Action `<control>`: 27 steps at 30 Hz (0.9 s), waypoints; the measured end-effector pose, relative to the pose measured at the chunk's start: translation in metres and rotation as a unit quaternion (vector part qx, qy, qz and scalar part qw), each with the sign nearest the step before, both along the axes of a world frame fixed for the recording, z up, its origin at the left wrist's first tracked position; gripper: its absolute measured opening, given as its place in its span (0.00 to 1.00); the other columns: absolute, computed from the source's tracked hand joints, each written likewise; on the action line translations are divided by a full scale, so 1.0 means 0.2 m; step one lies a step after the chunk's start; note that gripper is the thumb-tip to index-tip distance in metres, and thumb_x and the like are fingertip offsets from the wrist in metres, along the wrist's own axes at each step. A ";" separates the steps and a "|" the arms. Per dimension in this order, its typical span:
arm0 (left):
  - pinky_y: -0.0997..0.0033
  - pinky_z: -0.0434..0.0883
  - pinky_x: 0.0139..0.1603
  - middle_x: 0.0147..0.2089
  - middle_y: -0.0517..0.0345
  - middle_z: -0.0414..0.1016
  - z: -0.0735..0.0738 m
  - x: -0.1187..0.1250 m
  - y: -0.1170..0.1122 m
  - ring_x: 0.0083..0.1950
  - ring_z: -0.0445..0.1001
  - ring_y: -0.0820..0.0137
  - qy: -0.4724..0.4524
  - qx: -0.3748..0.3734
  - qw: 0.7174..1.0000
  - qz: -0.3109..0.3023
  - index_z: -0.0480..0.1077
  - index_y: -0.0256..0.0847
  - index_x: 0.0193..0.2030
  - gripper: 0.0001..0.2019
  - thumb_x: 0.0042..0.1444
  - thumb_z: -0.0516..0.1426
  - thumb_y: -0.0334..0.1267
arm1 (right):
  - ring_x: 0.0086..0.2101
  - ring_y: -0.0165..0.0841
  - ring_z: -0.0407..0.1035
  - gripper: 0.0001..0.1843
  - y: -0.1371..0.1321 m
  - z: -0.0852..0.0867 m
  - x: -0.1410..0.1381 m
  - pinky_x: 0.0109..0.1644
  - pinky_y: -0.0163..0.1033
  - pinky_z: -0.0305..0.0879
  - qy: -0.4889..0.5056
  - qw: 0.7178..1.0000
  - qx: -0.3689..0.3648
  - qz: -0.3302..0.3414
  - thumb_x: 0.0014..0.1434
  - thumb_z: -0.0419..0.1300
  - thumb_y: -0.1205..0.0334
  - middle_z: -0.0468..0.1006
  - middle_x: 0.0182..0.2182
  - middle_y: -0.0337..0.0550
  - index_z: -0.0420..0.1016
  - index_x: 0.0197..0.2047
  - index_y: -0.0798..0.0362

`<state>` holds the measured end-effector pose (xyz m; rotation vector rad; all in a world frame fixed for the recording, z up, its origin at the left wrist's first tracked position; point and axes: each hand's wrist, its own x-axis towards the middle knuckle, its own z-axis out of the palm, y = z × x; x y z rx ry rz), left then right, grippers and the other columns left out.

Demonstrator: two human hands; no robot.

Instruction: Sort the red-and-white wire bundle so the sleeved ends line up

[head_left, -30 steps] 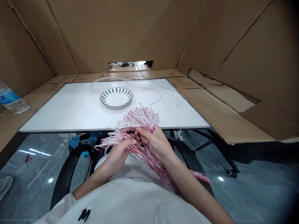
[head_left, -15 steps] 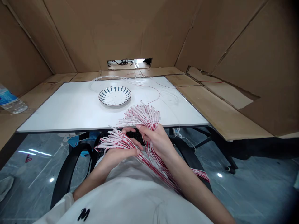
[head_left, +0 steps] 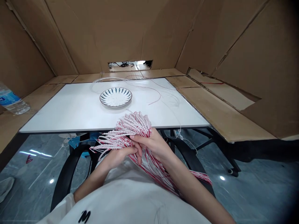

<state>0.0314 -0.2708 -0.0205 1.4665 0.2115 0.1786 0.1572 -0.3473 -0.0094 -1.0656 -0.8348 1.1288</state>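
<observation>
My left hand (head_left: pixel 120 155) is closed around a bundle of thin red and white wires (head_left: pixel 112 141), whose white, marked ends fan out to the left. A second bundle of the same wires (head_left: pixel 135 123) stands up from my right hand (head_left: pixel 151 144), its ends spread like a brush. My hands meet in front of my body, just below the table's front edge, and the two bundles touch. The long wire tails (head_left: pixel 161 177) run down across my lap, pass under my right forearm and come out at the chair's armrest.
On the white table (head_left: pixel 70 109) stands a plate (head_left: pixel 116 97) with a striped rim. Loose clear and red strands (head_left: pixel 140 83) lie behind it and to its right. A water bottle (head_left: pixel 14 101) is at the left. Cardboard walls (head_left: pixel 128 31) with cut openings surround the table.
My right hand has moved left and slightly down with its bundle, which now rests against the left one. My left fingers, spread apart before, have closed round their wires.
</observation>
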 end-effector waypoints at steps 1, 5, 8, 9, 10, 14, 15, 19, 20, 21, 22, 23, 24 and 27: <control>0.64 0.64 0.50 0.26 0.54 0.77 -0.01 0.00 0.01 0.35 0.74 0.63 -0.003 0.003 1.000 -0.004 0.75 0.37 0.27 0.14 0.56 0.49 0.32 | 0.12 0.25 0.56 0.13 0.00 0.00 0.01 0.15 0.29 0.48 -0.004 1.000 0.001 0.017 0.50 0.66 0.60 0.65 0.11 0.33 0.67 0.24 0.56; 0.65 0.65 0.48 0.25 0.57 0.76 -0.02 0.02 0.02 0.34 0.73 0.65 -0.011 -0.007 1.000 -0.001 0.73 0.36 0.25 0.15 0.56 0.48 0.33 | 0.12 0.30 0.63 0.13 0.00 0.01 0.03 0.16 0.31 0.56 -0.007 0.996 -0.007 0.084 0.52 0.65 0.61 0.69 0.11 0.38 0.68 0.23 0.57; 0.67 0.66 0.45 0.24 0.57 0.75 -0.02 0.02 0.01 0.33 0.73 0.66 -0.013 -0.023 1.000 -0.002 0.72 0.36 0.24 0.14 0.56 0.48 0.32 | 0.12 0.33 0.65 0.13 -0.01 0.02 0.02 0.17 0.34 0.61 0.004 0.996 -0.012 0.084 0.51 0.65 0.61 0.70 0.12 0.40 0.68 0.23 0.57; 0.67 0.66 0.45 0.23 0.58 0.75 -0.02 0.02 0.00 0.33 0.73 0.66 -0.014 -0.028 1.000 -0.001 0.71 0.36 0.25 0.14 0.56 0.48 0.32 | 0.12 0.33 0.64 0.14 -0.01 0.01 0.02 0.17 0.34 0.61 0.007 0.997 -0.011 0.078 0.51 0.66 0.60 0.69 0.11 0.40 0.68 0.22 0.57; 0.67 0.66 0.44 0.23 0.58 0.74 -0.02 0.02 0.00 0.32 0.73 0.66 -0.014 -0.032 0.999 0.001 0.71 0.36 0.25 0.13 0.55 0.48 0.31 | 0.11 0.33 0.64 0.15 -0.02 0.01 0.01 0.17 0.35 0.61 0.008 0.997 -0.011 0.075 0.51 0.65 0.59 0.69 0.11 0.40 0.67 0.21 0.57; 0.68 0.67 0.40 0.20 0.60 0.72 0.00 0.02 -0.02 0.28 0.71 0.68 0.007 -0.040 0.999 -0.003 0.69 0.37 0.24 0.11 0.51 0.48 0.30 | 0.13 0.30 0.64 0.12 -0.02 0.01 0.00 0.20 0.34 0.62 -0.005 0.999 -0.009 0.038 0.51 0.66 0.59 0.70 0.13 0.37 0.70 0.26 0.58; 0.68 0.67 0.39 0.19 0.60 0.71 0.00 0.02 -0.03 0.27 0.71 0.68 0.016 -0.036 0.999 -0.009 0.69 0.37 0.24 0.10 0.50 0.48 0.30 | 0.17 0.30 0.66 0.11 -0.01 0.01 0.00 0.23 0.33 0.64 -0.011 1.000 0.001 0.012 0.49 0.67 0.61 0.71 0.16 0.37 0.71 0.29 0.58; 0.70 0.66 0.37 0.20 0.59 0.71 0.02 0.03 -0.02 0.27 0.70 0.69 0.039 0.003 0.999 -0.024 0.69 0.36 0.23 0.11 0.48 0.48 0.29 | 0.22 0.29 0.67 0.12 0.01 0.01 0.01 0.27 0.31 0.64 -0.022 0.999 0.013 -0.032 0.46 0.68 0.64 0.72 0.19 0.36 0.71 0.33 0.58; 0.70 0.66 0.37 0.20 0.59 0.71 0.02 0.03 -0.02 0.27 0.70 0.69 0.037 0.007 0.999 -0.024 0.69 0.36 0.22 0.11 0.48 0.48 0.29 | 0.19 0.28 0.65 0.11 0.01 0.01 0.02 0.24 0.30 0.62 -0.021 1.000 0.004 -0.017 0.47 0.67 0.64 0.71 0.17 0.35 0.70 0.32 0.58; 0.70 0.66 0.37 0.20 0.59 0.71 0.02 0.03 -0.02 0.27 0.70 0.69 0.035 0.007 0.999 -0.025 0.69 0.36 0.22 0.11 0.48 0.48 0.29 | 0.16 0.27 0.63 0.10 0.01 0.01 0.02 0.21 0.30 0.58 -0.017 1.000 -0.004 0.001 0.47 0.66 0.64 0.69 0.14 0.34 0.69 0.30 0.58; 0.70 0.67 0.37 0.20 0.59 0.71 0.03 0.03 -0.02 0.27 0.70 0.69 0.032 0.004 0.999 -0.024 0.69 0.37 0.23 0.10 0.49 0.48 0.30 | 0.14 0.27 0.61 0.09 0.01 0.01 0.02 0.18 0.29 0.55 -0.013 1.000 -0.008 0.020 0.48 0.65 0.64 0.68 0.13 0.34 0.68 0.28 0.57; 0.70 0.67 0.37 0.20 0.59 0.71 0.03 0.03 -0.02 0.27 0.70 0.69 0.029 0.000 0.999 -0.020 0.68 0.37 0.23 0.10 0.49 0.48 0.30 | 0.13 0.27 0.61 0.09 0.00 0.01 0.03 0.16 0.29 0.52 -0.009 0.999 -0.010 0.036 0.48 0.65 0.64 0.67 0.12 0.35 0.67 0.26 0.57; 0.70 0.67 0.38 0.20 0.59 0.71 0.03 0.03 -0.02 0.28 0.70 0.69 0.027 -0.003 1.000 -0.016 0.68 0.37 0.24 0.10 0.49 0.48 0.30 | 0.12 0.28 0.61 0.09 0.00 0.01 0.03 0.15 0.29 0.51 -0.004 0.999 -0.011 0.049 0.48 0.64 0.64 0.68 0.12 0.36 0.67 0.26 0.57; 0.69 0.67 0.40 0.20 0.60 0.70 0.02 0.02 -0.03 0.28 0.70 0.68 0.026 -0.003 1.000 -0.009 0.68 0.38 0.24 0.09 0.49 0.48 0.31 | 0.13 0.30 0.63 0.10 -0.01 0.02 0.02 0.15 0.30 0.54 -0.014 0.997 -0.020 0.067 0.48 0.63 0.63 0.69 0.12 0.38 0.66 0.24 0.57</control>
